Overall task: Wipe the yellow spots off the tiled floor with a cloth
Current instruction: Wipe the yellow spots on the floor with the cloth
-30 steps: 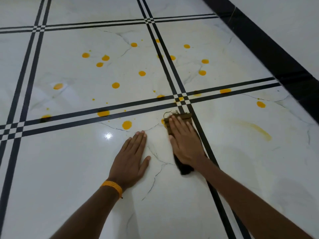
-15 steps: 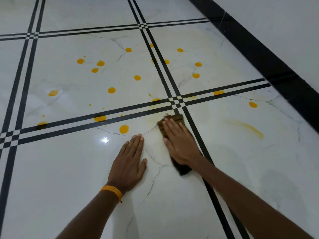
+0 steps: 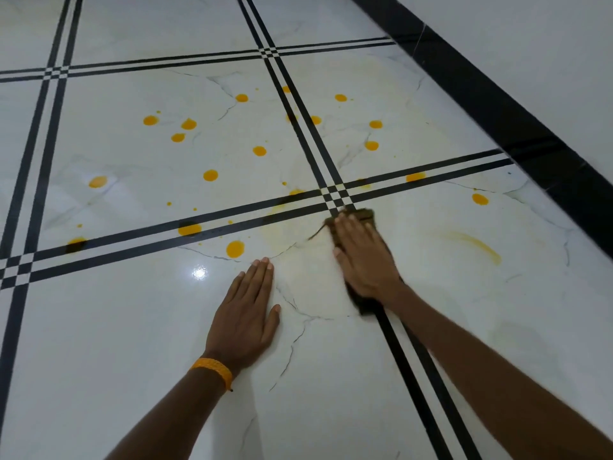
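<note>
As R hand [image 3: 365, 260] presses, cloth [image 3: 365, 215] parallels stripe [image 3: 414, 393].

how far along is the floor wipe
Early. Done: only a faint yellowish haze by the stripe crossing looks wiped. In hand: the right hand presses the dark cloth flat there, left hand braced on the tile. Left: the streak, the nearest spot and many more beyond.
</note>
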`<state>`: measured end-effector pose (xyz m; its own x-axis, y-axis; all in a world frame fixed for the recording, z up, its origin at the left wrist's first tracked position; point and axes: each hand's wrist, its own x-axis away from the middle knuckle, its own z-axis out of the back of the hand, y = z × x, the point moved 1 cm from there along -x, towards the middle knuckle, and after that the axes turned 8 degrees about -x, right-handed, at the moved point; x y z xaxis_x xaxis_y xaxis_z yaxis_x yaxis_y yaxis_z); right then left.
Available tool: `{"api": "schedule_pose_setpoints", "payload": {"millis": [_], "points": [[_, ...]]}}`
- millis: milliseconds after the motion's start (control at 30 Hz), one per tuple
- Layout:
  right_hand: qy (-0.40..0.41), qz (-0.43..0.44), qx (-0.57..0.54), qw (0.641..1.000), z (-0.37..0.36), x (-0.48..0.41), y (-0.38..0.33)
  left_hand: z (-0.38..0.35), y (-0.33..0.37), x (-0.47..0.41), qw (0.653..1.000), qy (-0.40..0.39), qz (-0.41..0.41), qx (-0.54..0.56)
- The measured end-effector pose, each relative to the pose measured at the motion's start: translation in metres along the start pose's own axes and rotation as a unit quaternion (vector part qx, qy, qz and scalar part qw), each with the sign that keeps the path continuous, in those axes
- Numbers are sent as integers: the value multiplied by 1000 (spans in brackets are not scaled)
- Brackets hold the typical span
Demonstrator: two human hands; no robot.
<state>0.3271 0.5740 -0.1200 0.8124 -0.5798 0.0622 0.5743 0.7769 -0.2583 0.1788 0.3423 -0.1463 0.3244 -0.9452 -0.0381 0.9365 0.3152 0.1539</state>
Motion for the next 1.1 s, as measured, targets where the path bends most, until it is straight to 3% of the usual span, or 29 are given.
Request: {"api": "schedule_pose_setpoints", "payload": {"millis": [67,133,267,333,400,500,567,600,700,767,900,1000,1100], "points": [[39,-93,-11,995,7,-40,12,-1,-2,0,1000,-2,0,0],[53,-117,-10,992,4,-64,-13,-1,-2,1,1000,-9,2,3],[-19,77,-3,997,-12,-8,-46,2,-2,-1,1000,-18,3,3],[-18,103,-9,995,-7,42,-17,4,-2,-2,1000,-22,-1,3],[28,31,-11,999,6,66,41,7,1,-5,1000,-15,0,6],[107,-179,8,978,32,57,130,7,17,-24,1000,3,-21,22],[121,-272,15,954,36,31,132,3,32,-43,999,8,-43,27],[127,-270,30,954,34,23,121,0,44,-55,998,3,-56,26],[78,-112,30,990,11,34,81,-5,72,-95,997,-5,-68,27],[59,-70,12,996,9,68,94,-7,85,-119,997,-16,-80,17],[135,-230,32,963,33,99,182,-14,94,-137,994,-22,-100,-24],[156,-356,16,921,44,55,215,-20,95,-137,995,-10,-97,-25],[154,-329,26,931,43,9,177,-20,94,-136,995,-17,-98,-24]]}}
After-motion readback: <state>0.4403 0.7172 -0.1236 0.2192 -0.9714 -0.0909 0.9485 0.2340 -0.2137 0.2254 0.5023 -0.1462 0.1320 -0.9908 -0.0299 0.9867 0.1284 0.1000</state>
